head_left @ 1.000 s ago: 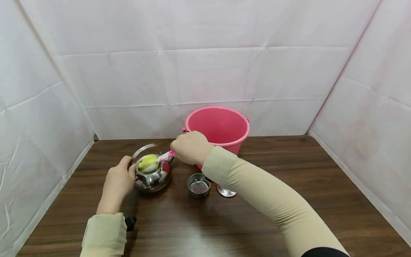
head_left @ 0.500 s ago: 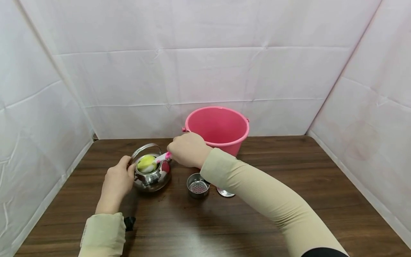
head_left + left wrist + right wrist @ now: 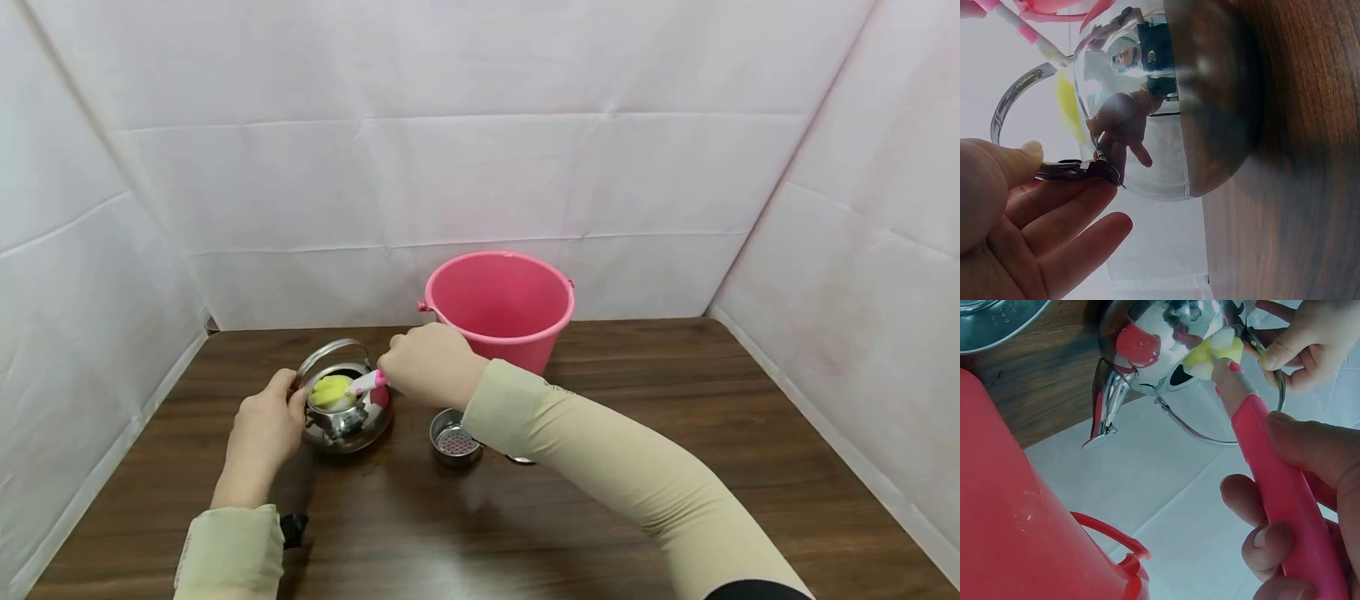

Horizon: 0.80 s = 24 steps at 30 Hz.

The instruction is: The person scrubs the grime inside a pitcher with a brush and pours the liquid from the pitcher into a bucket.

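Note:
A shiny metal kettle (image 3: 347, 433) stands lidless on the table at the left. My left hand (image 3: 264, 429) pinches the base of its arched handle (image 3: 1063, 170) between thumb and fingers, as the left wrist view shows. My right hand (image 3: 431, 364) grips the pink handle of a sponge brush (image 3: 1279, 487). The brush's yellow and white sponge head (image 3: 330, 392) sits in the kettle's mouth, partly hidden by the rim. In the right wrist view the kettle's spout (image 3: 1105, 403) points toward the pink bucket.
A pink bucket (image 3: 547, 350) stands behind my right forearm. In front of it is a small metal strainer (image 3: 455, 440). A round metal piece (image 3: 520, 459) lies mostly hidden under my right sleeve. White sheeting (image 3: 480, 183) walls in the wooden table (image 3: 390, 533).
The right hand has shifted slightly left and toward me, and the sponge head has turned in the kettle's mouth. The left hand keeps its hold. The whole view has shifted a little.

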Each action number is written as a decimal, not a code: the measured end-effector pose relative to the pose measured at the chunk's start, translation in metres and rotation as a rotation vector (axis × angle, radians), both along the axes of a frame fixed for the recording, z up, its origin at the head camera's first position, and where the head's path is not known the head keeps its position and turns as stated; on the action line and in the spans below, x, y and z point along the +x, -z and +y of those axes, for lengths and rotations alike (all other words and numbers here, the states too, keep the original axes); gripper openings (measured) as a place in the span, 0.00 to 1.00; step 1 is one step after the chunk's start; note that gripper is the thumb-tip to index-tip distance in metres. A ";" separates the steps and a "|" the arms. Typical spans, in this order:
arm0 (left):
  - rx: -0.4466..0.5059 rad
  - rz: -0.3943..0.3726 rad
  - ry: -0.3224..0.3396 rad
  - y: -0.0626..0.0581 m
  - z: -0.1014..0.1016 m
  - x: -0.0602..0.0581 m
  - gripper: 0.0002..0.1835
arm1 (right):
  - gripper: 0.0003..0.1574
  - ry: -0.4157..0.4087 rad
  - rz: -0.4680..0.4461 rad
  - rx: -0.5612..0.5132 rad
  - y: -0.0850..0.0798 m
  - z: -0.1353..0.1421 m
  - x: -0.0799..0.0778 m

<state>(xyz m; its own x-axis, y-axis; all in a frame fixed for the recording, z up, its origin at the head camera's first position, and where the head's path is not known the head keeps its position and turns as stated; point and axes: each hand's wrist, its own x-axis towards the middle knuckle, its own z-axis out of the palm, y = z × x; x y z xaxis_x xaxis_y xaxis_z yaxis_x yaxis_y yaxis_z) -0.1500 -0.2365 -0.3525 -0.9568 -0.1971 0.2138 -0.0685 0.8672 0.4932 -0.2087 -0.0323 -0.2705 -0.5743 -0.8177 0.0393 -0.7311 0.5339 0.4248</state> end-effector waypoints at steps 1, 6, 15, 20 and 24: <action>-0.001 0.003 -0.001 0.000 -0.001 0.001 0.13 | 0.11 -0.003 0.000 0.008 0.000 -0.001 0.001; 0.000 0.009 -0.007 0.003 -0.003 0.003 0.13 | 0.11 -0.018 0.010 0.021 0.003 -0.002 0.004; 0.012 0.015 -0.018 0.005 -0.001 0.000 0.13 | 0.09 -0.032 0.069 -0.050 0.010 0.006 -0.001; 0.014 0.012 -0.021 0.003 0.001 -0.003 0.13 | 0.09 -0.017 0.065 -0.067 0.008 0.011 -0.004; 0.011 0.012 -0.025 0.003 0.002 -0.003 0.13 | 0.10 0.003 0.047 -0.069 0.007 0.014 -0.005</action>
<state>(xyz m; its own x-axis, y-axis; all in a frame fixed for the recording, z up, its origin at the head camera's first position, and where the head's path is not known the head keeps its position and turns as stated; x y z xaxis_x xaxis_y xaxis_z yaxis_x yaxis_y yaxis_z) -0.1532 -0.2344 -0.3551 -0.9489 -0.2230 0.2231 -0.0836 0.8599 0.5036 -0.2139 -0.0183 -0.2770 -0.5731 -0.8102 0.1231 -0.7092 0.5656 0.4207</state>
